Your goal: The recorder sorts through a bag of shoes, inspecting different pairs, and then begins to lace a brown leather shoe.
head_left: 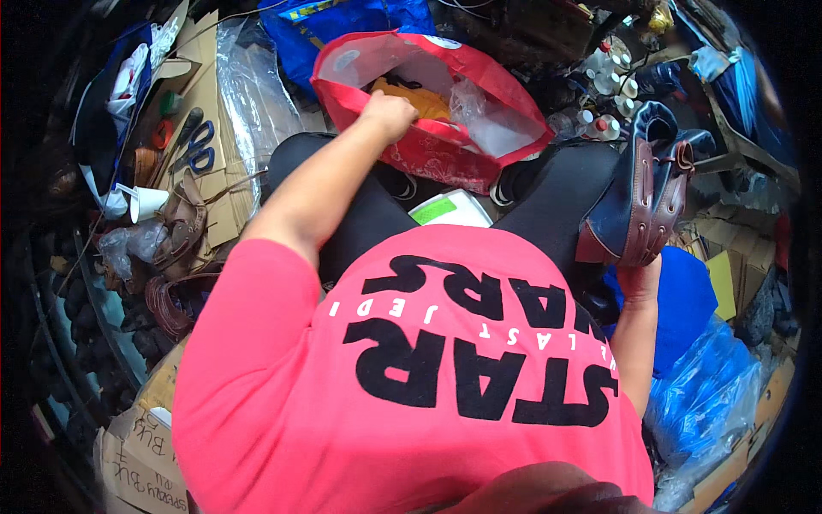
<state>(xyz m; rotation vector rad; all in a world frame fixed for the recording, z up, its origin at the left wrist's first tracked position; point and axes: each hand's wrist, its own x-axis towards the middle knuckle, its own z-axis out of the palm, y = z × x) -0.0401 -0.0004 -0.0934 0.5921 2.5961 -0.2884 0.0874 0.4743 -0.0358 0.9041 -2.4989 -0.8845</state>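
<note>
My left hand (390, 117) is closed on the near rim of a large red shopping bag (437, 158), which stands between my knees with its mouth spread wide. Inside the bag lie a yellow-orange cloth-like item (419, 100) and crumpled clear plastic (488, 120). At my right knee, my right hand (640, 276) holds up navy and brown leather boat shoes (642, 206), apparently a pair pressed together. The shoes hide most of that hand's fingers.
On cardboard at the left lie blue-handled scissors (199, 156), a white cup (145, 203) and brown shoes (184, 214). White bottles with caps (606, 81) stand at the far right. Blue plastic (706, 403) lies at my right side. Behind the red bag is a blue bag (342, 21).
</note>
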